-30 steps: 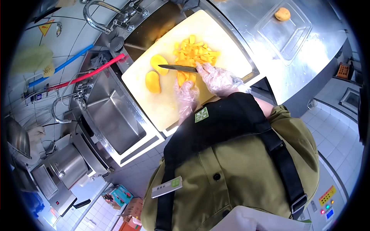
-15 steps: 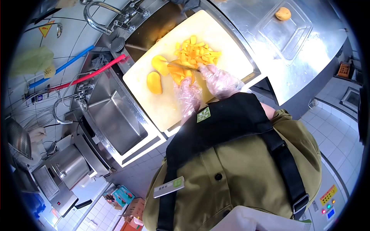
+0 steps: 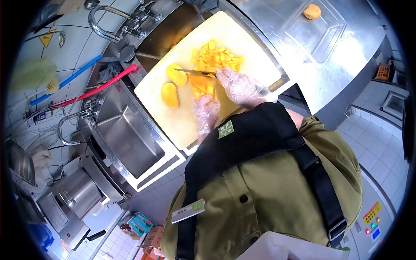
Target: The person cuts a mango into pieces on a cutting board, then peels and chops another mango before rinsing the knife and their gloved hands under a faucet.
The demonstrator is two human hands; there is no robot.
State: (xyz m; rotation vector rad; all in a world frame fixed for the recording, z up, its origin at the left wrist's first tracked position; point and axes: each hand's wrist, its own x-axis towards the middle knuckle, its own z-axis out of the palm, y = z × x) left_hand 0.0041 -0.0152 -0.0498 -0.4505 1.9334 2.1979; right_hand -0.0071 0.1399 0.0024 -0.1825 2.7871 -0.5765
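My right hand (image 3: 242,86), in a clear plastic glove, is closed around a knife (image 3: 193,71). Its narrow blade points left, with the tip over one of the mango halves (image 3: 176,75). My gloved left hand (image 3: 205,113) has its fingers on a partly cut mango piece (image 3: 200,89), just below the blade. Beyond the knife lies a heap of cut mango chunks (image 3: 216,56). A second mango half (image 3: 170,95) rests left of my left hand. All of this sits on a white cutting board (image 3: 167,119).
The board lies over a sink (image 3: 158,41); a second steel sink (image 3: 125,138) is to the left. On the steel counter (image 3: 277,30) at right, a clear plastic tray (image 3: 325,52) holds one yellowish round fruit (image 3: 312,12). A curved faucet (image 3: 102,30) stands at the back.
More of the knife's blade shows now, its tip further left over the mango half. My left hand has drawn slightly down, away from the chunks. The whole view has shifted a little.
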